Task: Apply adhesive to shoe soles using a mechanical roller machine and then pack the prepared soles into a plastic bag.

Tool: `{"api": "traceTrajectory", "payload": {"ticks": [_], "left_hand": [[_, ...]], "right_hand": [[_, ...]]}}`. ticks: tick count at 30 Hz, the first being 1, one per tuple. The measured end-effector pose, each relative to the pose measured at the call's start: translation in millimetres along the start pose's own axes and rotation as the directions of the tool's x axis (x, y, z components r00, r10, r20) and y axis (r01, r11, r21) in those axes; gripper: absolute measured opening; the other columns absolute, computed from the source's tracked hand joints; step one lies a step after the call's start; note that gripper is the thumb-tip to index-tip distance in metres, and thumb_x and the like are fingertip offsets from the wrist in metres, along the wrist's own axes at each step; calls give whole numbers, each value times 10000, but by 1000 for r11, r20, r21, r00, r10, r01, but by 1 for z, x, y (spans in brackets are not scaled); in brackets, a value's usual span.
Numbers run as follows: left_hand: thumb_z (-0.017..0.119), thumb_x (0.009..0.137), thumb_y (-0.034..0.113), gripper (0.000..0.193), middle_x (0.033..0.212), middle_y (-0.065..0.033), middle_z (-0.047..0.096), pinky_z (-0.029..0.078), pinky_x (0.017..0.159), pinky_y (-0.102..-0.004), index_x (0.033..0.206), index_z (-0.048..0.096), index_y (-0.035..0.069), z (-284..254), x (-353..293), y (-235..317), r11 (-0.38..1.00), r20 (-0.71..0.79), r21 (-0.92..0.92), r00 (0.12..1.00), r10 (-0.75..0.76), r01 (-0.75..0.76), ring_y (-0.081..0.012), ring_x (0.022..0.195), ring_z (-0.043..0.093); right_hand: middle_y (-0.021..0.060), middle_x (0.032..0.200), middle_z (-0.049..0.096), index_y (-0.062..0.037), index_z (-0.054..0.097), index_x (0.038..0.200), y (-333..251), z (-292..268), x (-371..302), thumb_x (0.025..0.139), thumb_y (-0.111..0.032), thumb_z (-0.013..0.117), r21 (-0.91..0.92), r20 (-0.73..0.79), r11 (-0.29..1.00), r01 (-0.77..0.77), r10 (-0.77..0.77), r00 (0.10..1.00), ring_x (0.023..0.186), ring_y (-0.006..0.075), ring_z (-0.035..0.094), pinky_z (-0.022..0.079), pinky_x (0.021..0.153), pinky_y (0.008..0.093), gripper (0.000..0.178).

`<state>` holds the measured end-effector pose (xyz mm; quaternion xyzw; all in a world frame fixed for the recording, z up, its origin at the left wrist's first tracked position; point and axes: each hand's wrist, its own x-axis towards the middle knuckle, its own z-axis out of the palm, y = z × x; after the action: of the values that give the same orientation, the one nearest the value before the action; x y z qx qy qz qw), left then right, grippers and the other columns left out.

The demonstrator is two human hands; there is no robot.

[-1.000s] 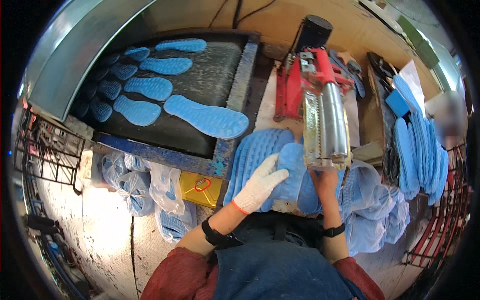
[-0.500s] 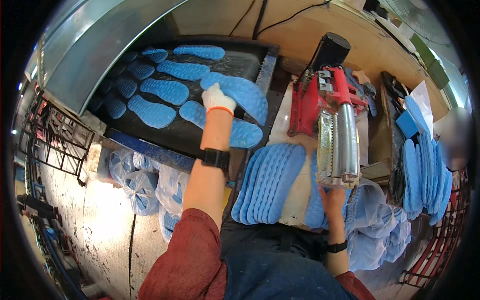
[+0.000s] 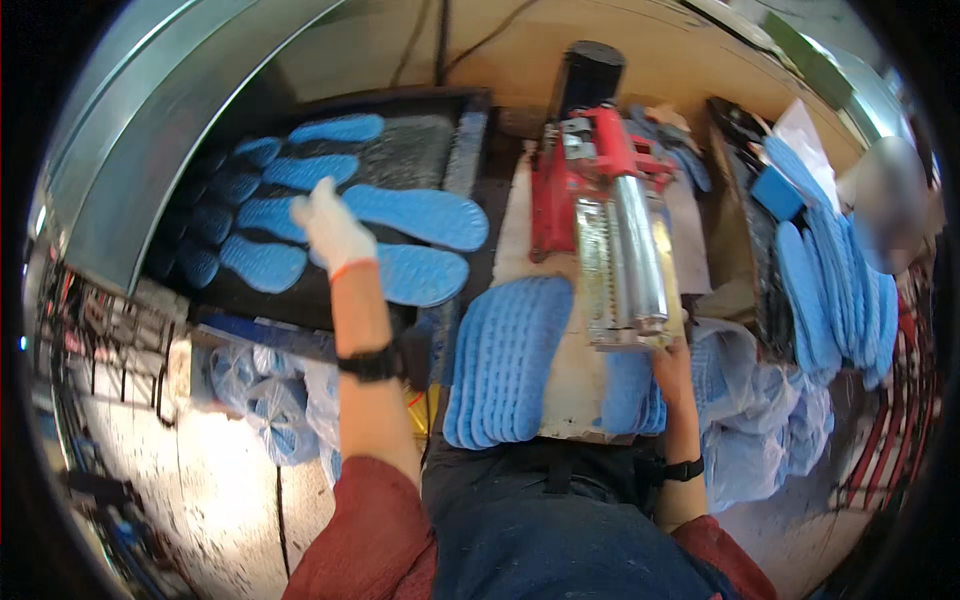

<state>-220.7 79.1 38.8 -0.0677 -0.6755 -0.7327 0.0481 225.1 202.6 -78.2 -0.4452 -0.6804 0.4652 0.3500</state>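
My left hand (image 3: 336,228), in a white glove with an orange band at the wrist, is over the dark flat bed (image 3: 415,150) at the left. Its fingers look stretched out and apart, slightly blurred. Beside it lie two blue bumpy shoe insoles, an upper one (image 3: 420,217) and a lower one (image 3: 425,275), the lower partly covered by the hand. My bare right hand (image 3: 674,366) is at the near end of a red machine with a metal roller (image 3: 638,255). The machine hides its fingertips, and blue insoles (image 3: 628,390) stand just left of it.
A row of upright insoles (image 3: 510,365) stands on the board in front of me. Bagged insoles (image 3: 755,430) sit at the right, more insoles (image 3: 825,300) stand beyond the partition, and plastic bags (image 3: 275,400) lie below the bed. A metal hood (image 3: 190,110) overhangs the far left.
The insole my left hand held now lies flat on the bed, and that hand has moved left off it. My right hand has risen toward the machine's near end. The view has shifted.
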Motion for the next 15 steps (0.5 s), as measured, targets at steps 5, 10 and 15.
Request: {"api": "traceTrajectory", "payload": {"ticks": [5, 10, 15], "left_hand": [[487, 937, 199, 568, 1377, -183, 384, 315, 1066, -403, 1415, 253, 1, -7, -121, 40, 919, 390, -386, 917, 80, 84, -271, 1274, 392], [389, 979, 361, 628, 1502, -158, 238, 216, 1120, -454, 1475, 155, 55, 22, -201, 65, 810, 718, -531, 641, 273, 250, -310, 1382, 250], [321, 974, 158, 534, 1504, -202, 214, 142, 1140, -314, 1448, 174, -41, 58, -212, 63, 844, 746, -392, 410, 525, -367, -309, 1411, 187]], "right_hand": [[129, 1110, 591, -28, 544, 1216, -63, -44, 20, 873, 8, 529, -306, -228, 873, 381, -455, 861, 992, 249, 555, 436, 873, 337, 346], [144, 1182, 571, -74, 567, 1232, -119, -52, 42, 786, 46, 579, -669, 139, 467, 579, -686, 714, 1075, 333, 537, 439, 913, 361, 462], [128, 1224, 557, -59, 510, 1290, -135, -32, 31, 778, 3, 612, -339, 150, 719, 607, -596, 789, 1136, 280, 530, 436, 912, 330, 526]]}}
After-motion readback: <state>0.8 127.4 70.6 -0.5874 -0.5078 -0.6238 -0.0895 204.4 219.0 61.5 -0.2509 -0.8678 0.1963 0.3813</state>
